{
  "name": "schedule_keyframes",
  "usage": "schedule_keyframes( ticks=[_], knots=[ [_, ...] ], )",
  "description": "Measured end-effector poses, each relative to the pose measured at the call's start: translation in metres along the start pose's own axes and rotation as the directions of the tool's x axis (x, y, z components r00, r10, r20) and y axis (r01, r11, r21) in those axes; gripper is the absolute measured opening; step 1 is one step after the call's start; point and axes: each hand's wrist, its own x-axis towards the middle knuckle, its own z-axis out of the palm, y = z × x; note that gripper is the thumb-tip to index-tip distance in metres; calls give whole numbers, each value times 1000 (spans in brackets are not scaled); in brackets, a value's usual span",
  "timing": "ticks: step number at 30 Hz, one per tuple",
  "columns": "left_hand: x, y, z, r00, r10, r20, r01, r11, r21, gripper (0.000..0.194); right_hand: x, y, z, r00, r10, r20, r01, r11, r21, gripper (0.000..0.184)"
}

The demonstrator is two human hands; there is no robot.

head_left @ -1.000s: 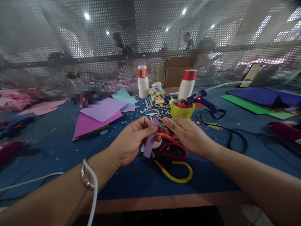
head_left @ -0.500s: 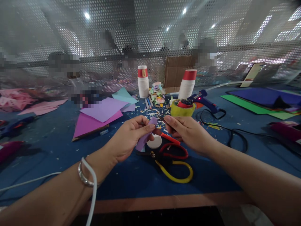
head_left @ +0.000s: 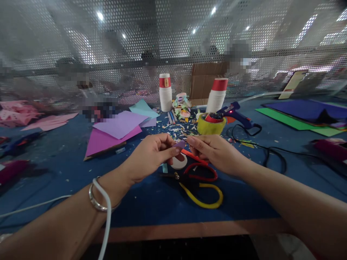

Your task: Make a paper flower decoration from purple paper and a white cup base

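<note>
My left hand (head_left: 159,150), closed in a pinch, holds a small strip of purple paper (head_left: 180,144). My right hand (head_left: 213,150) is closed just to the right, its fingertips at the strip's end. What it grips is hidden now; a thin dark tip stuck out of it earlier. Below both hands lie scissors (head_left: 200,206) with one yellow and one red handle loop. A round white disc (head_left: 179,162) and an orange-red stick-like thing (head_left: 193,156) lie under the fingers, with a scrap of light blue paper (head_left: 165,168) beside the disc.
Purple sheets (head_left: 121,124) lie left, blue and green sheets (head_left: 287,119) right. Two stacks of paper cups (head_left: 165,97) stand behind scattered clippings. A yellow-green bowl (head_left: 211,126) stands by a blue glue gun (head_left: 238,115) with a black cord. A white cable (head_left: 104,231) crosses my left wrist.
My left hand has turned the purple strip, so less of it shows, and its end now meets my right fingertips. The dark tip at my right hand is no longer clearly visible.
</note>
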Motion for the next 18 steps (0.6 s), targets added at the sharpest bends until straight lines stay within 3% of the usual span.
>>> schedule_keyframes(
  ticks=[18],
  knots=[
    [2, 2, -9, 998, -53, 46, 51, 998, 44, 27, -2, -3, -3, 996, -45, 77, 50, 997, -62, 60]
  ],
)
